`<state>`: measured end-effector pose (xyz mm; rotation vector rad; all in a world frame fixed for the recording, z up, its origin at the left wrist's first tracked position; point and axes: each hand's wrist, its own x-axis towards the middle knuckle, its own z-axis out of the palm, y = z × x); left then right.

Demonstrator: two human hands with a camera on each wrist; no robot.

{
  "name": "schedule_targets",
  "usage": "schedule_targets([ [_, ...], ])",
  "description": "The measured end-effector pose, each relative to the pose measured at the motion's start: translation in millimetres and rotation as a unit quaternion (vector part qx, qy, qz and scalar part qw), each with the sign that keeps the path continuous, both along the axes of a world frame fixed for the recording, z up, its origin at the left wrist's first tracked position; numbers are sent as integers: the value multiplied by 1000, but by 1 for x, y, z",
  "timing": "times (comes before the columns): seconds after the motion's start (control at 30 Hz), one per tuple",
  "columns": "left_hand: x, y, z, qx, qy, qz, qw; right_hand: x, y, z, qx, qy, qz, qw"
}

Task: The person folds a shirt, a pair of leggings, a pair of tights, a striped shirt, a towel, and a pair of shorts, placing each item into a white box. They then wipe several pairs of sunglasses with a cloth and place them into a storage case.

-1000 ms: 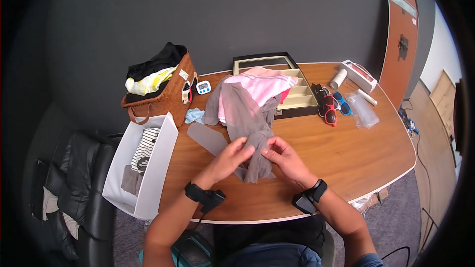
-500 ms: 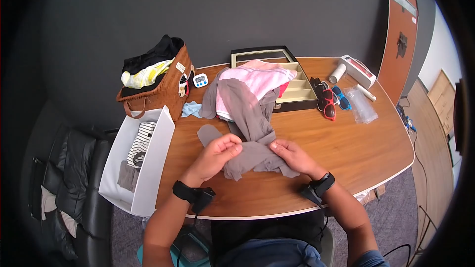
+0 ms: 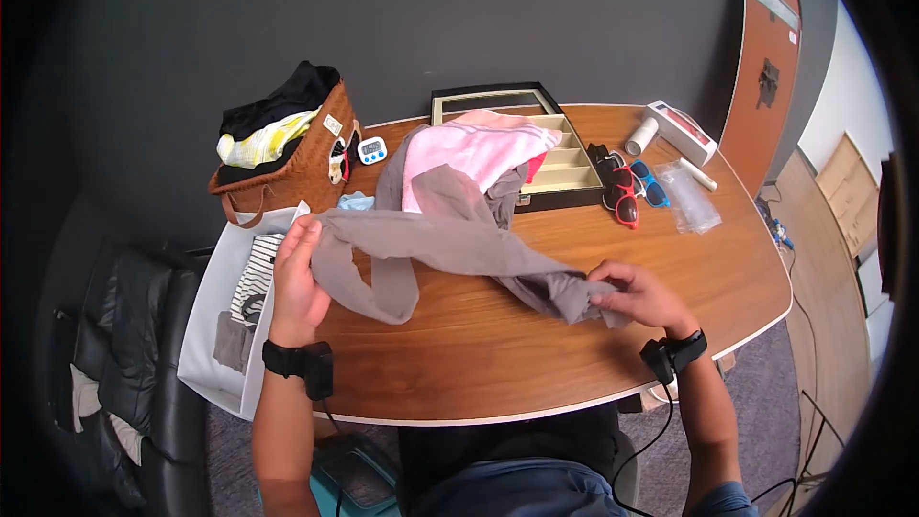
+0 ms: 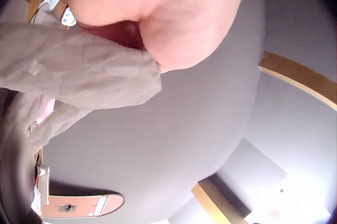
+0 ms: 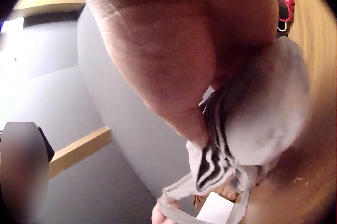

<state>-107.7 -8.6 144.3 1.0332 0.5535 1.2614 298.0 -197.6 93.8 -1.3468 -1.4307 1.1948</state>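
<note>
A long grey cloth (image 3: pixel 431 233) stretches across the front of the table between both hands, with a loop of it drooping near the left. My left hand (image 3: pixel 300 278) pinches one end by the white box; in the left wrist view the cloth (image 4: pixel 79 71) runs out flat from under the thumb. At the other side, my right hand (image 3: pixel 639 299) grips the bunched end low over the tabletop. The right wrist view shows gathered folds of the cloth (image 5: pixel 271 113) between thumb and fingers. More grey fabric lies under a pink-and-white cloth (image 3: pixel 469 158) behind.
A black compartment case (image 3: pixel 570 198) stands open at the back, partly covered. Sunglasses (image 3: pixel 626 201), a clear plastic bag (image 3: pixel 691 199) and a white box (image 3: pixel 682 132) lie right. A brown basket (image 3: pixel 297 172) of clothes and a white bin (image 3: pixel 206 349) stand left, beside a timer (image 3: pixel 371 150).
My hands have moved from close together to wide apart, the left going left and up, the right going right. The bunched grey cloth is now drawn out between them.
</note>
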Motion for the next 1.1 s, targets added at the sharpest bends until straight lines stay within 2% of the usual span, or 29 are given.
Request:
schedule_targets([
  [0.03,-4,6,-7,-13,9,-3,1000,7,-1,-5,50,-29,-19,998],
  [0.07,-6,11,-13,-13,8,-5,1000,7,-1,-1,50,-30,-21,998],
  [0.13,-7,22,-29,-19,153,-20,988,5,0,13,114,-152,-71,979],
  [0.17,-5,32,-42,34,247,-15,968,2,1,17,128,-161,-76,976],
  [0.2,-4,34,-54,35,246,-17,969,-1,1,21,129,-162,-78,975],
  [0.23,13,23,-49,160,349,28,923,-4,1,26,104,-128,-83,983],
  [0.27,30,9,-44,280,441,72,850,-9,0,31,78,-94,-87,989],
  [0.3,45,-3,-37,311,442,16,841,-14,0,37,78,-95,-88,988],
  [0.37,79,-34,-18,362,408,-95,833,-26,1,47,-6,84,-72,994],
  [0.4,97,-50,-10,384,372,-149,832,-33,4,48,-6,82,-72,994],
  [0.47,128,-69,-1,407,342,-203,822,-46,9,50,-28,215,-7,976],
  [0.5,140,-73,-1,452,298,-188,820,-48,12,49,-22,180,7,983],
  [0.53,145,-71,-2,453,295,-188,820,-49,12,50,-22,178,5,984],
  [0.6,151,-68,-4,323,300,-254,861,-51,9,54,-1,67,27,997],
  [0.63,154,-71,-4,331,287,-223,871,-54,6,58,53,64,17,996],
  [0.67,156,-72,-3,330,287,-223,871,-57,3,59,52,64,18,996],
  [0.73,158,-75,-1,281,324,-248,868,-69,-2,62,165,-141,-31,976],
  [0.77,160,-73,-2,270,320,-260,870,-77,-5,73,152,-184,-58,969],
  [0.8,160,-70,-4,270,321,-261,869,-75,-7,79,152,-182,-59,970],
  [0.87,160,-64,-8,187,209,-358,891,-65,-7,92,68,-77,-63,993],
  [0.93,156,-66,-7,197,172,-355,898,-60,-8,108,154,-52,-101,982],
  [1.0,147,-60,-4,208,388,-427,790,-46,-10,123,229,-68,-127,963],
  [1.03,144,-59,-1,231,420,-422,770,-37,-13,130,245,-32,-147,958],
  [1.07,139,-57,2,231,420,-423,769,-26,-16,136,259,4,-167,951],
  [1.1,133,-55,4,174,393,-460,777,-16,-20,143,280,30,-187,941],
])
